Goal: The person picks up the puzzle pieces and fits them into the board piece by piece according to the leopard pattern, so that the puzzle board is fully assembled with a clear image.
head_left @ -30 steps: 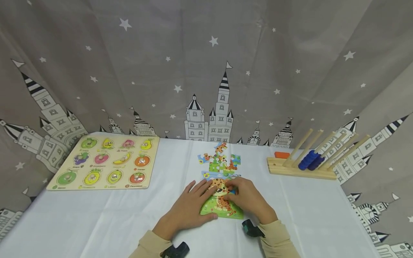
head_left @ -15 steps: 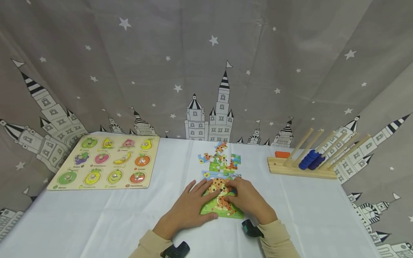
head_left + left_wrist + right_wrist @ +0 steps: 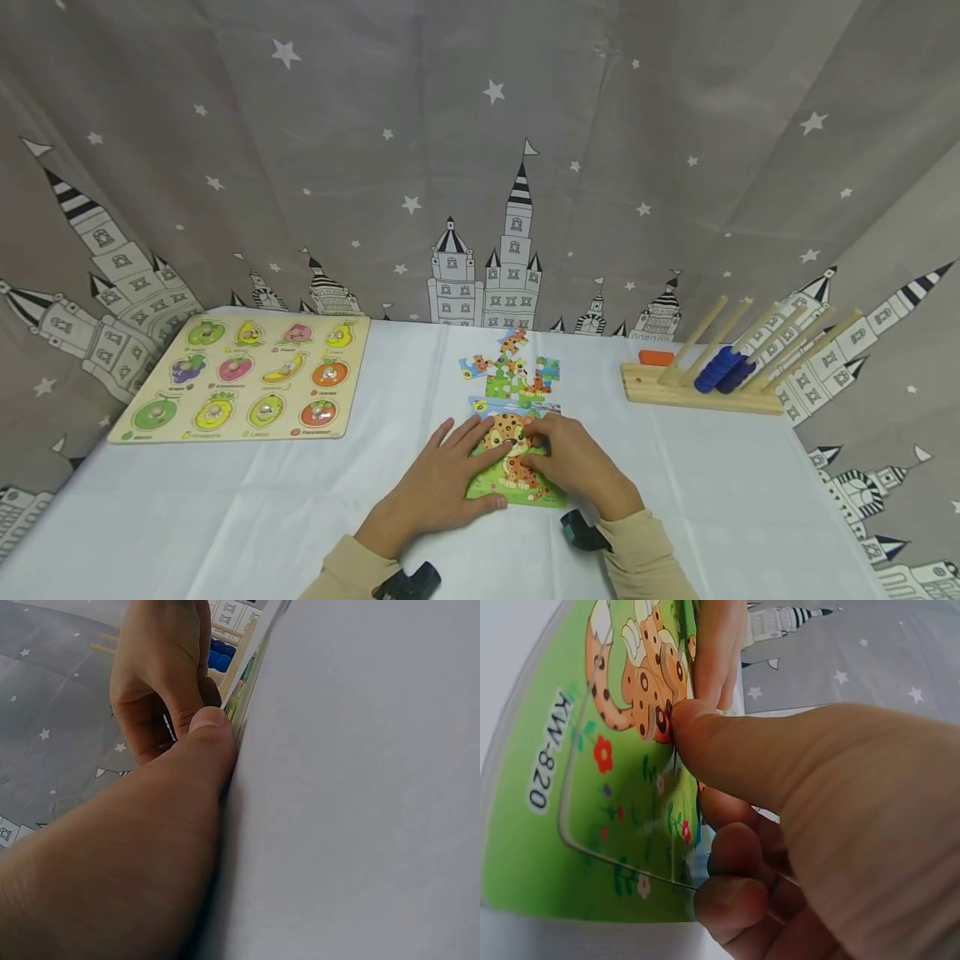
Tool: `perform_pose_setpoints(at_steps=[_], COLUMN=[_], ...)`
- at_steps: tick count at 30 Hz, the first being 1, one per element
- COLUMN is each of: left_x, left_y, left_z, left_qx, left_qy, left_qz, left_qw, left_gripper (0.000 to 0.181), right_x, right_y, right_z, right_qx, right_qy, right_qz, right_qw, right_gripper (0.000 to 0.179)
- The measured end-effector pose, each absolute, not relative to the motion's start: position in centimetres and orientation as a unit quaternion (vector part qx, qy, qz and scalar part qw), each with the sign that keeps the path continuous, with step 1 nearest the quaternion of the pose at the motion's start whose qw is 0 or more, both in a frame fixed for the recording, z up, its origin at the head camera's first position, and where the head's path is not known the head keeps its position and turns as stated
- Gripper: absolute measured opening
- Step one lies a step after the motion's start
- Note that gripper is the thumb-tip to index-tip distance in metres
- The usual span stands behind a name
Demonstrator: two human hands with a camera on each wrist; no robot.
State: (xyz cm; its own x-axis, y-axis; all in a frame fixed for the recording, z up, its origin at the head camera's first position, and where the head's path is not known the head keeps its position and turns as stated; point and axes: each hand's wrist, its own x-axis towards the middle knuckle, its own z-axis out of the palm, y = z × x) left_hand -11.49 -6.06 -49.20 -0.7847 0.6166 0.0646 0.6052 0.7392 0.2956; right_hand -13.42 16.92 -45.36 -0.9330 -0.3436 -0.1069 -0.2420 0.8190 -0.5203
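Observation:
A leopard jigsaw puzzle [image 3: 486, 483] with a green lower border lies in front of me. My left hand [image 3: 435, 492] rests on its left side with the fingers spread, its thumb at the lower edge. My right hand [image 3: 585, 458] pinches at a puzzle piece on the right side, thumb and fingers bent. In the right wrist view the thumb of the right hand [image 3: 832, 765] presses beside a cut line in the leopard's body on the puzzle [image 3: 532, 862]. The held piece is mostly hidden by the fingers. Several loose puzzle pieces [image 3: 497, 388] lie just beyond the puzzle.
At the left stands a wooden fruit peg board [image 3: 258, 432] filled with fruit shapes. To the right is a wooden peg stand [image 3: 697, 400] with dark blue rings, an orange block [image 3: 656, 359] behind it. A grey castle-print curtain [image 3: 360, 100] hangs behind the white tablecloth [image 3: 277, 500].
Both hands stay almost in place on the puzzle. One left finger has shifted slightly lower over the leopard's face since the first frame.

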Motion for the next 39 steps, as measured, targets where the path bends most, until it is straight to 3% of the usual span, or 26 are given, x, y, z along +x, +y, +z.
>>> perform_pose_setpoints(at_steps=[6, 10, 15, 20, 28, 33, 39], left_x=[-11.5, -11.5, -11.5, -11.4, -11.5, -11.5, -11.4], left_y=[-6.0, -5.8, -5.6, -5.8, -6.0, -5.9, -6.0], left_z=[-49.1, -49.1, -49.1, -49.0, -49.3, -49.3, -49.1], left_qx=[0.326, 0.325, 0.329, 0.327, 0.331, 0.331, 0.327], left_qy=[0.933, 0.932, 0.930, 0.929, 0.929, 0.929, 0.931], left_qz=[0.152, 0.158, 0.162, 0.171, 0.164, 0.163, 0.163], left_qw=[0.026, 0.026, 0.025, 0.020, 0.012, 0.016, 0.014], left_gripper=[0.073, 0.073, 0.073, 0.072, 0.073, 0.073, 0.073], right_x=[-13.7, -14.7, -16.9, -19.9, -23.4, -24.0, -23.9], right_y=[17.2, 18.4, 20.7, 22.2, 22.5, 22.2, 21.9], right_z=[-45.5, -45.8, -46.8, -48.3, -48.6, -48.6, -49.1], right_qx=[-0.152, -0.131, -0.057, -0.017, -0.040, -0.023, 0.013], right_qy=[0.945, 0.943, 0.946, 0.936, 0.938, 0.943, 0.926], right_qz=[-0.273, -0.303, -0.320, -0.352, -0.343, -0.329, -0.378], right_qw=[0.098, 0.047, -0.003, 0.015, 0.035, 0.047, 0.005], right_gripper=[0.027, 0.027, 0.041, 0.051, 0.066, 0.061, 0.047])
